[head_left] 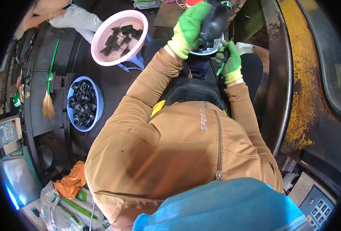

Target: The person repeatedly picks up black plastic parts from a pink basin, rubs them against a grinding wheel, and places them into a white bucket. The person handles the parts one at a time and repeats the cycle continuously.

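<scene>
My left hand (pixel 189 30), in a green and yellow knit glove, is raised at the top centre. Its fingers are closed on a shiny black plastic part (pixel 213 24), which is rounded and partly cut off by the frame's upper edge. Lower and to the right, my right hand (pixel 231 63) wears a matching glove. It is closed around a slim dark object (pixel 226 55), too small and covered to name. Under the black part, between the two hands, shows the rim of a pale blue-white basin (pixel 218 47) with dark pieces in it.
Left of my arm, a pink basin (pixel 97 46) of black pieces rests on a blue stool (pixel 136 61). A blue basin (pixel 100 101) full of black parts stands on the floor. A green broom (pixel 51 77) leans nearby. Another person's legs (pixel 76 21) are at upper left. Rusty yellow machinery (pixel 299 92) flanks my right.
</scene>
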{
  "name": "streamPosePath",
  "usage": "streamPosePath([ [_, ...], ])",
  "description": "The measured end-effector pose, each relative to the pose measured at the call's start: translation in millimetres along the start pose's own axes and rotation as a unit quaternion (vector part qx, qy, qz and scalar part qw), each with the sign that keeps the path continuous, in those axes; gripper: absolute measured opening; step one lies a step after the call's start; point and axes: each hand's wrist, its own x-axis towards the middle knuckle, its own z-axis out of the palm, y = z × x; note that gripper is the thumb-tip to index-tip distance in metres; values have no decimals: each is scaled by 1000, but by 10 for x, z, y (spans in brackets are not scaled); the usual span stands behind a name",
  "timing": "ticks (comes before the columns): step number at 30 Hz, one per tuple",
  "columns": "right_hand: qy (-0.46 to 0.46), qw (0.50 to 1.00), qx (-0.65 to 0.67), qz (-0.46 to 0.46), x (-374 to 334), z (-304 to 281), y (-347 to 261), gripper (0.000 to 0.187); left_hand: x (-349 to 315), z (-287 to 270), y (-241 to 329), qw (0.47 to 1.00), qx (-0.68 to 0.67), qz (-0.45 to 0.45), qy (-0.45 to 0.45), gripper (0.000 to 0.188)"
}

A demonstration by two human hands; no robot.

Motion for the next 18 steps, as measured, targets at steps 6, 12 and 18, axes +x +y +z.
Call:
streamPosePath([
  [6,-92,994,30,-58,-8,229,-155,44,-22,-211,6,818,480,314,47,84],
  [12,-93,995,26,-5,23,415,2,32,-92,-318,-73,668,682,290,66,96],
  [18,-75,996,39,8,73,494,51,19,-26,-451,-203,729,632,253,71,103],
])
